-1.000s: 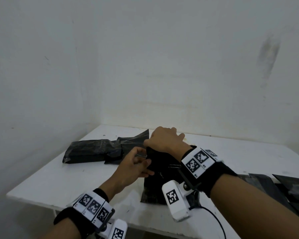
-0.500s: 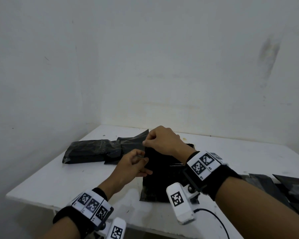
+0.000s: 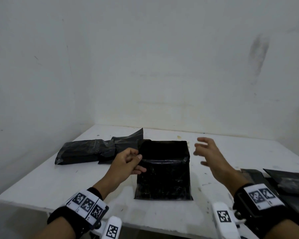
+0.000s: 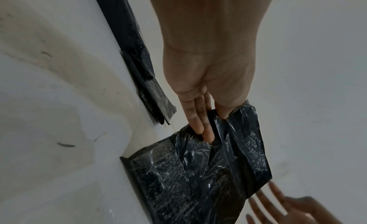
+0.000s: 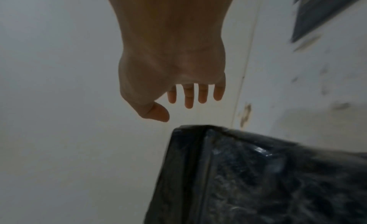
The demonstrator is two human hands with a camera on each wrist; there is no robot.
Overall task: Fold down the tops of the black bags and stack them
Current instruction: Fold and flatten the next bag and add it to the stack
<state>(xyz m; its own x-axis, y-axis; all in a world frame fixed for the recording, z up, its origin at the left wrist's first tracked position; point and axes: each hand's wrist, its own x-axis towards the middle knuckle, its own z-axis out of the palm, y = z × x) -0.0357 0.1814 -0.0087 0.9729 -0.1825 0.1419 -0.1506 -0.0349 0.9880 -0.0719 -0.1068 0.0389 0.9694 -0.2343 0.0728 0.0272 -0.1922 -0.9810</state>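
A black plastic bag (image 3: 163, 176) lies flat in the middle of the white table (image 3: 41, 183), its top flap (image 3: 162, 150) raised at the far end. My left hand (image 3: 128, 161) pinches the bag's left edge at the fold between thumb and fingers; the left wrist view shows the fingers (image 4: 200, 122) on the crinkled bag (image 4: 208, 172). My right hand (image 3: 209, 152) hovers just right of the bag, fingers spread, holding nothing. In the right wrist view the spread fingers (image 5: 188, 97) are above the bag's corner (image 5: 258, 172).
Two more black bags (image 3: 86, 151) lie at the table's far left, one overlapping the other. Several black bags (image 3: 286, 181) sit at the right edge. White walls close the left and far sides.
My right hand has let go of the bag's top and moved off to the right, open. The bag now lies in full view while the left hand keeps its pinch.
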